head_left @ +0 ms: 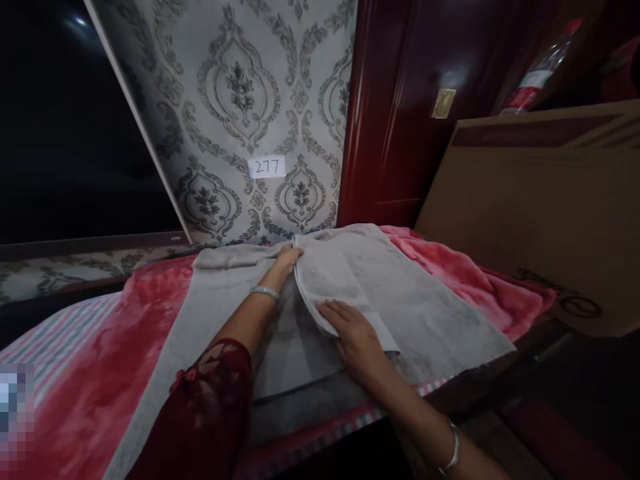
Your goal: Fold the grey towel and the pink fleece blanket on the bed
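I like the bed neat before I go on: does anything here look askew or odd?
The grey towel lies slanted across the red blanket, one flap doubled over under the right hand. The left hand pinches its far edge. No spill or damage shows.

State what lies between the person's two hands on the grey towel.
In the head view, a folded-over flap of the grey towel spans from the left hand to the right hand; nothing else.
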The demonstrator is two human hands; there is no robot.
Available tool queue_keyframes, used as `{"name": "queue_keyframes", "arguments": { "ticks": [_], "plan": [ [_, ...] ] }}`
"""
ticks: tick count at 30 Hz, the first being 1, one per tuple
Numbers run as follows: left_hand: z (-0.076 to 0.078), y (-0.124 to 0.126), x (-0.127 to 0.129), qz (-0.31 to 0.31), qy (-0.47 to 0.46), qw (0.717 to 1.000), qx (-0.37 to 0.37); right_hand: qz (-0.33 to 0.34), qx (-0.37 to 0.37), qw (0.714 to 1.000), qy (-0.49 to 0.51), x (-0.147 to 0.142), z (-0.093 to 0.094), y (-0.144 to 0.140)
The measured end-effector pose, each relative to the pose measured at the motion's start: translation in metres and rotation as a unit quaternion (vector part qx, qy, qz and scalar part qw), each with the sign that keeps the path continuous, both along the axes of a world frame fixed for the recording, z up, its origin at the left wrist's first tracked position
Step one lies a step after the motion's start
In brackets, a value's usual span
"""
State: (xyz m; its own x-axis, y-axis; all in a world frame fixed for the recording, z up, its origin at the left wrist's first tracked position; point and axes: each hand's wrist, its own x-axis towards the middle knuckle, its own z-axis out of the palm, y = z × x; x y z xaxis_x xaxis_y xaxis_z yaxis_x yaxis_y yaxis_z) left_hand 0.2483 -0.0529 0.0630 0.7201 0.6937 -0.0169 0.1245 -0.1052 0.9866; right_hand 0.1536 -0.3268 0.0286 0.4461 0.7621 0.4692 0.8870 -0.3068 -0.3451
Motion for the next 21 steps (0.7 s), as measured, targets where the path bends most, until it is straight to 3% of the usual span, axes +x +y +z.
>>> {"name": "queue_keyframes", "arguments": {
  "ticks": [2, 4, 7, 11, 17, 21],
  "plan": [
    [0.011, 0.013, -0.006, 0.004, 0.004, 1.0, 0.008, 0.003, 0.018, 1.0, -0.025, -0.008, 0.008, 0.009],
    [0.011, 0.023, -0.02, 0.011, 0.015, 1.0, 0.012, 0.02, -0.019, 0.999, -0.03, -0.022, 0.003, 0.02],
    [-0.007, 0.031, -0.046, 0.012, 0.059, 0.998, 0.0, 0.041, -0.108, 0.993, -0.016, -0.043, -0.023, 0.034],
    [-0.034, 0.034, -0.063, 0.006, 0.106, 0.994, -0.022, 0.033, -0.135, 0.99, -0.011, -0.053, -0.051, 0.036],
    [-0.032, 0.045, -0.056, 0.009, 0.117, 0.993, -0.03, 0.045, -0.082, 0.996, 0.005, -0.049, -0.039, 0.035],
    [-0.033, 0.049, -0.062, 0.026, 0.116, 0.993, -0.011, 0.047, -0.082, 0.995, -0.009, -0.059, -0.048, 0.043]
  ]
}}
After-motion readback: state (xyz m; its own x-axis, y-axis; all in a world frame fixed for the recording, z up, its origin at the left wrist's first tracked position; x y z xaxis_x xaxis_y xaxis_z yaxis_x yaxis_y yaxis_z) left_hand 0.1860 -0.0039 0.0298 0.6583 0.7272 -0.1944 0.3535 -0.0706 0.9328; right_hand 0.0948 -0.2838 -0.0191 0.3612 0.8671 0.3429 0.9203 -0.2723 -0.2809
